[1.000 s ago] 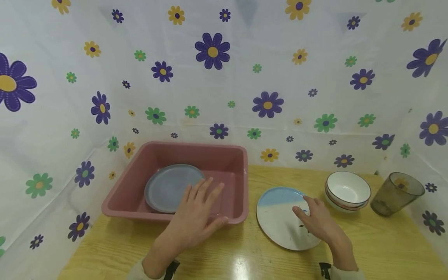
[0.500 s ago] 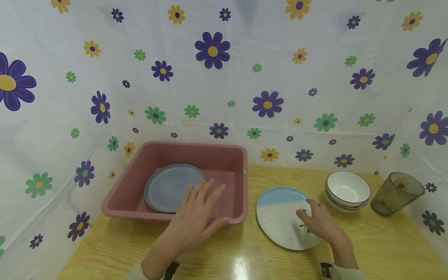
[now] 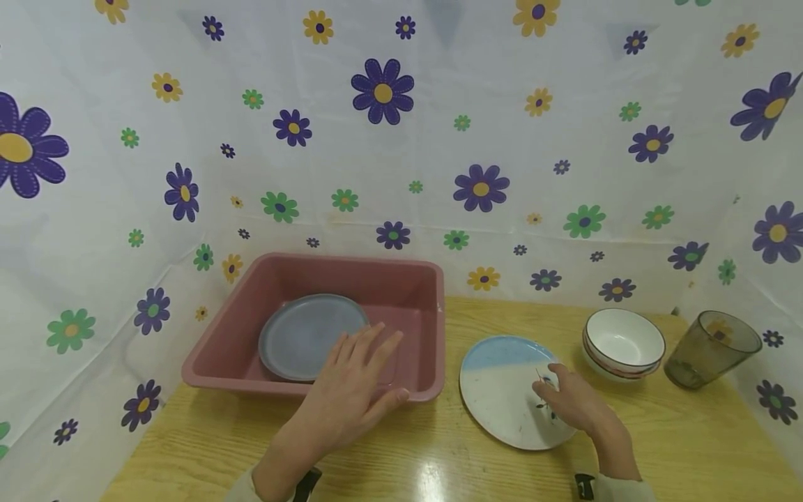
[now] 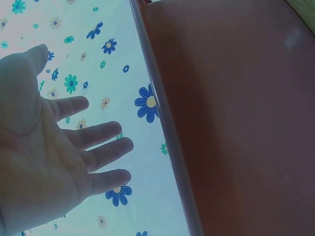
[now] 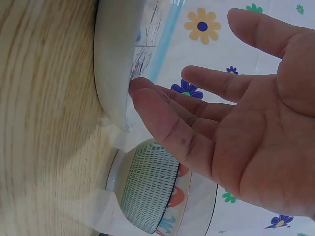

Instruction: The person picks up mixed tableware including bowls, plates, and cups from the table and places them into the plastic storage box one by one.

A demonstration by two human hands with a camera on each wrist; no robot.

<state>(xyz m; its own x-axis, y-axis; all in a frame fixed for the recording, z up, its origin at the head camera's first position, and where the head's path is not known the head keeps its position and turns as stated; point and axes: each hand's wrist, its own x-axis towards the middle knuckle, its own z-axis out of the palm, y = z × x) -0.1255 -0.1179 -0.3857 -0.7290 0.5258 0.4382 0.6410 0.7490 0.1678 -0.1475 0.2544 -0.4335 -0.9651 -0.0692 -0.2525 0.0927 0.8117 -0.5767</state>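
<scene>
Currently, the white plate (image 3: 502,404) rests on the table (image 3: 439,446), right of centre in the lower half of the head view. The right hand (image 3: 578,401) is positioned at the plate's right edge. Its grip is empty: the thumb stands apart from the loosely extended fingers. In the right wrist view, the fingertips overlap the rim; whether they touch it cannot be told. This placement presumably suits the plate's shape, as the raised edge is the easiest part to take hold of.

The left hand (image 3: 345,394) hangs above the near rim of the pink tub (image 3: 351,260), left of centre. Its grip is likewise empty, with fingers spread; the left wrist view shows a gap between them and the tub. This posture suggests an idle hand.

The grey plate (image 3: 304,340) lies inside the tub, towards its left, where the walls probably confine it. The bowls (image 3: 621,335) at the right of the frame are stacked, probably to save space. The glass (image 3: 712,348) stands beside them, farther right.
</scene>
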